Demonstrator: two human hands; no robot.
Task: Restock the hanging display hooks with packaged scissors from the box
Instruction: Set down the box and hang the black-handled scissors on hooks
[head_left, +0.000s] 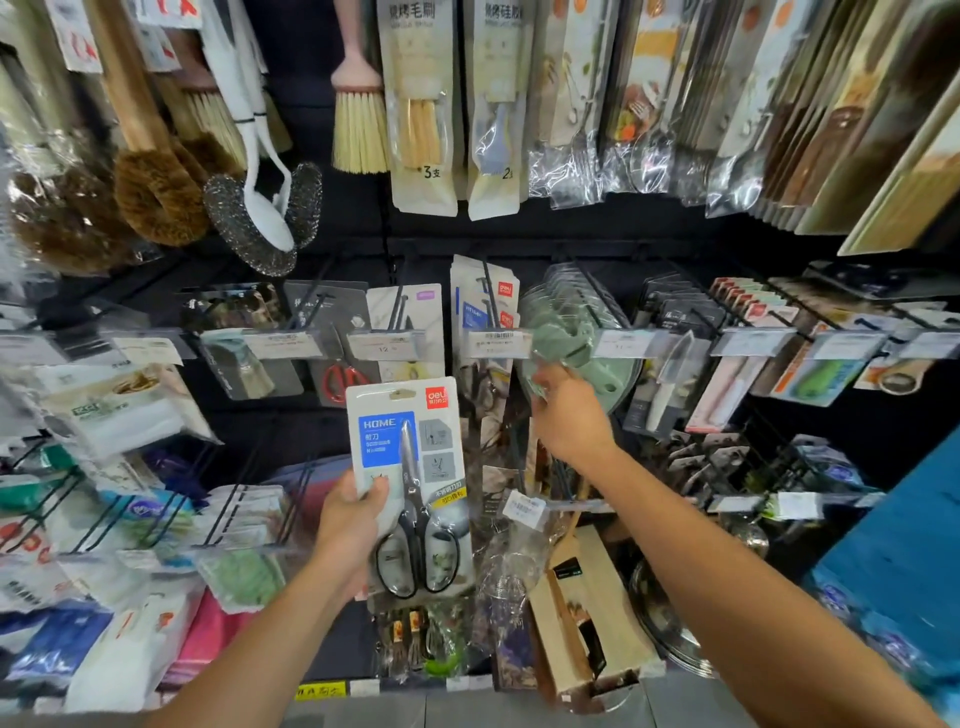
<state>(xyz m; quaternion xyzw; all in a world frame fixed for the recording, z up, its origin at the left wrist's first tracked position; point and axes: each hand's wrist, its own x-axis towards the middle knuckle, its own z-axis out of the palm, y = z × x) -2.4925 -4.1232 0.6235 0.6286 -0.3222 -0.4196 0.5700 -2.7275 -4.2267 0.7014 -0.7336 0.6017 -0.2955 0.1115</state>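
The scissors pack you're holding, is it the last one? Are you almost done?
Can't tell if it's the last; the box isn't in view. Done: matching packs already hang on a hook. In hand: the left hand grips the scissors pack, not yet hung, while the right hand touches the green items next door. Left: slide this pack on.

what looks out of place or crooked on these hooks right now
Nothing looks spilled or damaged. The only item off a hook is the scissors pack, held upright in the left hand. The right hand is on the green packs, which hang tilted sideways on their hook.
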